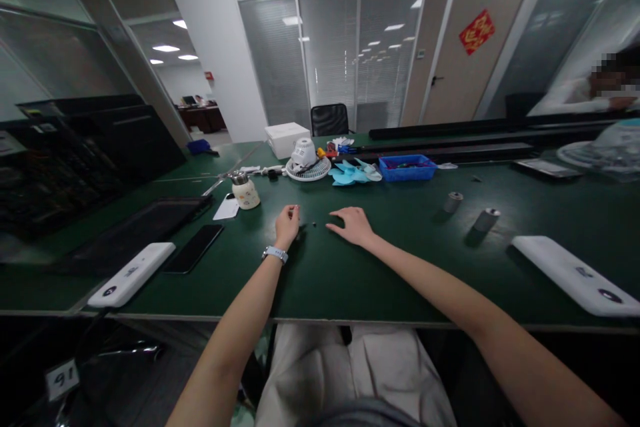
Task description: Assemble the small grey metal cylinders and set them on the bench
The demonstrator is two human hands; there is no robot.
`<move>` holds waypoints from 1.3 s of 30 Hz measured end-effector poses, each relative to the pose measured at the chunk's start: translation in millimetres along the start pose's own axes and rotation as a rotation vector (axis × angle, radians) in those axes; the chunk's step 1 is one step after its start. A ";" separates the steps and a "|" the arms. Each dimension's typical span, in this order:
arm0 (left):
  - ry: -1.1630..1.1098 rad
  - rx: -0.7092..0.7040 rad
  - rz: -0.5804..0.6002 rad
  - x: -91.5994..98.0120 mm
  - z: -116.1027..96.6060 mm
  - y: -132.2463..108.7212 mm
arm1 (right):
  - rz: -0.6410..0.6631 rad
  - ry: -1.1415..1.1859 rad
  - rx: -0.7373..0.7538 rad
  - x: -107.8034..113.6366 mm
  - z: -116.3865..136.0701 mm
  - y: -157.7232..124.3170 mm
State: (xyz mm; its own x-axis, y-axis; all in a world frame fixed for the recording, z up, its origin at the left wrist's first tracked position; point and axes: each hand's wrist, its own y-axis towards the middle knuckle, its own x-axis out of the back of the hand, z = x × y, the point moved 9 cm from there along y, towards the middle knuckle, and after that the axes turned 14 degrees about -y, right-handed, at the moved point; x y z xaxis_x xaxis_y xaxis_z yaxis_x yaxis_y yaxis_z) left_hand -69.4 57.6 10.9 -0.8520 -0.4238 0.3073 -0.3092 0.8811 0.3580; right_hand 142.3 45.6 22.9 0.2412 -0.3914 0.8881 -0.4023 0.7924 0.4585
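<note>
Fingertips look drawn together on the bare left hand [287, 227] in the head view, just left of a tiny dark object [314, 223] on the smooth green tabletop [320, 283]; whether they pinch anything cannot be told. Right of that object, the bare right hand [354, 225] holds thumb and forefinger apart. Beyond it lie light-blue plastic fan blades [349, 174].

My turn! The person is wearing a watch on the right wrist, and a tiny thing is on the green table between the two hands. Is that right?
Not quite: the head view shows the watch on the wrist of the left hand. The tiny thing is on the green table between that hand and the right hand.
</note>
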 end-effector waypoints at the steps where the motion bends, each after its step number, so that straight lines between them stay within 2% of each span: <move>1: 0.000 0.000 -0.005 0.9 -0.6 -0.3 | 0.009 0.022 0.015 -8.0 15.8 5.8; 3: -0.008 -0.002 -0.005 1.5 -2.0 -1.0 | -0.023 0.030 0.000 -15.8 34.4 15.0; 7: -0.025 -0.004 0.002 0.5 -4.2 -2.0 | -0.070 0.016 -0.040 -18.3 46.0 23.3; 10: -0.026 0.008 0.006 -0.2 -4.4 -2.6 | -0.062 0.006 -0.047 -9.0 38.1 22.3; 12: -0.018 0.020 0.005 0.1 -3.7 -2.8 | -0.085 -0.013 -0.059 9.6 16.5 17.7; 13: -0.012 0.024 0.006 0.2 -3.2 -2.9 | -0.104 -0.029 -0.078 22.6 -1.7 13.8; 15: -0.003 0.023 0.013 -0.6 -2.6 -2.7 | -0.142 -0.078 -0.157 52.9 -53.5 1.8; 17: 0.006 0.013 0.024 -2.2 -2.2 -2.2 | -0.172 -0.152 -0.294 84.3 -120.6 -16.7; 19: 0.020 0.004 0.030 -3.7 -1.2 -1.4 | -0.192 -0.276 -0.521 112.6 -193.6 -43.4; 21: 0.032 0.000 0.031 -4.7 0.3 -0.7 | -0.132 -0.375 -0.726 127.0 -253.1 -72.0; 22: 0.036 -0.001 0.030 -4.9 1.1 -0.3 | -0.094 -0.401 -0.800 129.7 -274.5 -84.9; 24: 0.035 -0.005 0.029 -5.0 2.4 0.2 | -0.023 -0.398 -0.884 128.0 -299.9 -104.4; 26: 0.036 -0.011 0.030 -4.9 3.2 0.5 | 0.013 -0.357 -0.931 123.1 -308.6 -116.8; 29: 0.040 -0.021 0.037 -5.2 3.2 0.5 | 0.018 -0.309 -0.967 118.8 -307.2 -124.8; 39: 0.051 -0.020 0.041 -6.2 2.2 0.0 | 0.034 -0.310 -0.937 117.1 -305.7 -123.3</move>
State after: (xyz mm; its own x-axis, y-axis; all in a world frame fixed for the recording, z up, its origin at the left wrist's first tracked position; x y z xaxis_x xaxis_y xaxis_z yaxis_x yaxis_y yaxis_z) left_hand -65.1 60.7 7.0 -0.8411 -0.3984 0.3658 -0.2658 0.8935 0.3619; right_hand 490.2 45.1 60.0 -0.0536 -0.3611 0.9310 0.4895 0.8031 0.3396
